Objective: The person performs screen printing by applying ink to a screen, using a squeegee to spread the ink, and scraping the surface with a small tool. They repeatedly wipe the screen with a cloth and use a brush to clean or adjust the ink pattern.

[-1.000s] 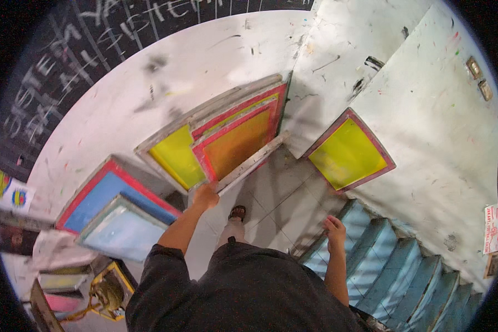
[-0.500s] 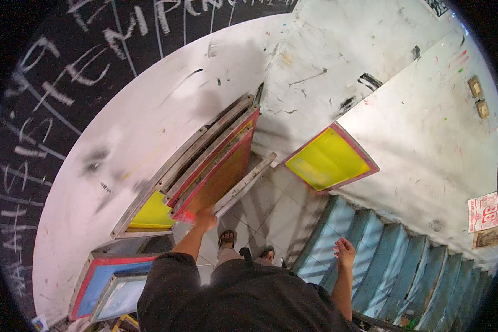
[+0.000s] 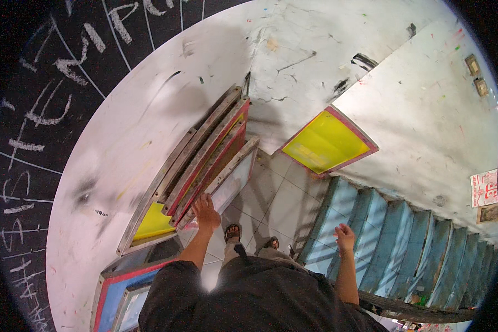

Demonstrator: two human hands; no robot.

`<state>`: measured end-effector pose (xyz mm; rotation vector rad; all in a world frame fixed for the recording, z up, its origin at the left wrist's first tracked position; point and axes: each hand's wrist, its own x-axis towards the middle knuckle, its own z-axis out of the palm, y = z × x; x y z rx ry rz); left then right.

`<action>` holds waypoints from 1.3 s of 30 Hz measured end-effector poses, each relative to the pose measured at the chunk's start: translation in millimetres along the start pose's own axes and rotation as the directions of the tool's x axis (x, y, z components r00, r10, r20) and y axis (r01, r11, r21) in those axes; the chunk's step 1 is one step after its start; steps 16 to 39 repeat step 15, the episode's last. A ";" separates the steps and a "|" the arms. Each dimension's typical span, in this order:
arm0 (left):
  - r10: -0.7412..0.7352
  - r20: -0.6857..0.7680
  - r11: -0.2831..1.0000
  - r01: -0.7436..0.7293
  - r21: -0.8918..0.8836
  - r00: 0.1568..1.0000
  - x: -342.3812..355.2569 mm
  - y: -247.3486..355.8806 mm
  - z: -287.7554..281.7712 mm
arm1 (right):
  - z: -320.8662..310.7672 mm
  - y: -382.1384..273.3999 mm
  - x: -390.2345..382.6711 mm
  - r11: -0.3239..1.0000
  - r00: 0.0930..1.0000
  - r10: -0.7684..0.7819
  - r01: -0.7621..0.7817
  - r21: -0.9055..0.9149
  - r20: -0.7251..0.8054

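Note:
Several screen-printing frames lean in a stack against the white wall, left of centre. The front one, a screen-printing frame with a pale mesh [image 3: 235, 182], rests close to the brown-meshed one behind it. My left hand [image 3: 206, 213] lies against the near end of this front frame, its fingers stretched out and apart. Behind it, a yellow-meshed frame [image 3: 154, 222] shows at the near end of the stack. Out to the right, my right hand [image 3: 345, 238] hangs in the air with its fingers loosely bent and apart, holding nothing.
A single yellow screen frame with a red border [image 3: 326, 143] leans on the far wall. Blue stairs [image 3: 371, 238] run along the right side. Blue and white frames [image 3: 112, 301] stand at lower left. My sandalled feet are on the tiled floor [image 3: 276, 185].
The front frame has tipped left from standing apart to leaning on the stack. My left hand has shifted from the brown-meshed frame's edge, its fingers now spread. The right hand stays raised.

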<state>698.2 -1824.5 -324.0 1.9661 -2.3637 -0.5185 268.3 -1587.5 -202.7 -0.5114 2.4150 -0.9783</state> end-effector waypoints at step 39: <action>0.118 0.742 0.974 -0.223 0.044 0.660 -51.4 -136.6 139.1 | -268.3 -300.1 -238.8 -0.072 -0.174 -0.937 0.945 -0.319 -0.302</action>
